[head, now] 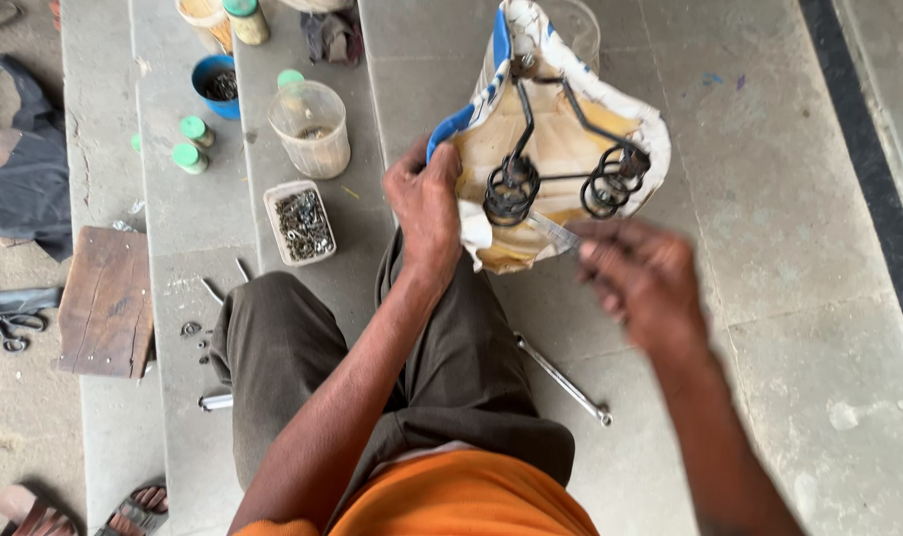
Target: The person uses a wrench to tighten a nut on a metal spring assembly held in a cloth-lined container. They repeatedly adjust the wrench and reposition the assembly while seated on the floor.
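You are seated on broad grey stone steps (769, 199), worn and faintly stained, under even daylight. Take the brown wooden board (107, 303) as your landmark: it lies flat across the edge of the lowest step. Left of the board you have bare sandy ground (20, 417), with dark cloth (30, 169) above it and scissors (10, 328) just beside it. Far right of the board, a dark stripe (873, 169) runs along the paving.

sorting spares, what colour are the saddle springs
Black springs, under the saddle; head view.
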